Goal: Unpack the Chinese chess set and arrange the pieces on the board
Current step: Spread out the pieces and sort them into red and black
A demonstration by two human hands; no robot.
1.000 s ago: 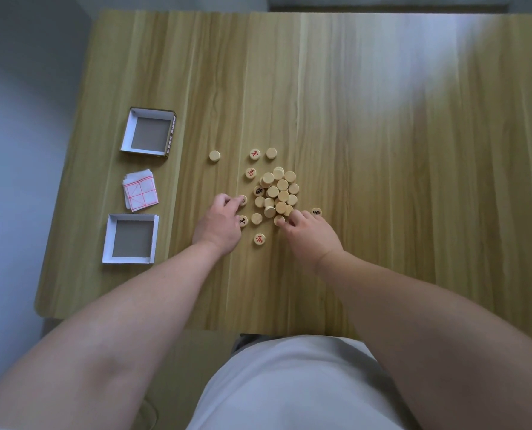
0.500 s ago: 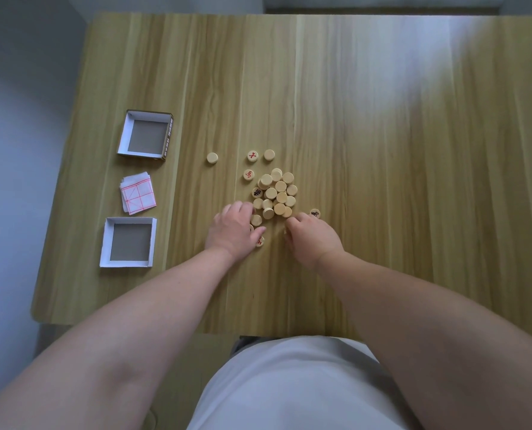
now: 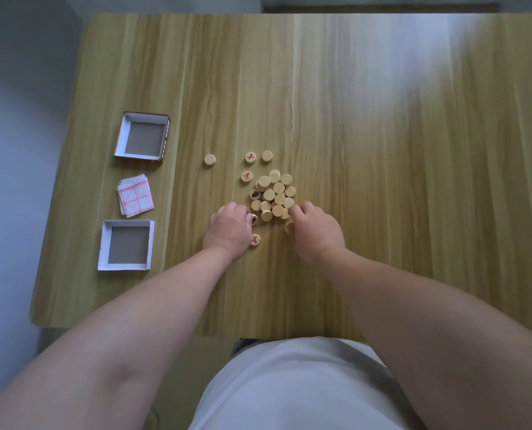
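Several round wooden chess pieces (image 3: pixel 275 193) lie in a heap mid-table, most of them blank side up. Around it lie a few loose ones: a blank piece (image 3: pixel 209 159), a red-marked piece (image 3: pixel 250 157) and another red-marked piece (image 3: pixel 255 239). My left hand (image 3: pixel 227 231) sits at the heap's near left, fingers curled onto a black-marked piece (image 3: pixel 253 219). My right hand (image 3: pixel 315 234) is at the heap's near right, its curled fingers and thumb round a piece (image 3: pixel 288 227) that is mostly hidden. The folded paper board (image 3: pixel 135 198) with red lines lies to the left.
Two open white box halves stand near the table's left edge, one at the far side (image 3: pixel 142 138) and one nearer me (image 3: pixel 128 245), with the folded board between them. The wooden table (image 3: pixel 398 181) stretches bare to the right and back.
My left hand went right over the near pieces, then drew back left, uncovering the black-marked piece. My right hand stayed at the heap's near right edge, and the loose piece beside it is now hidden.
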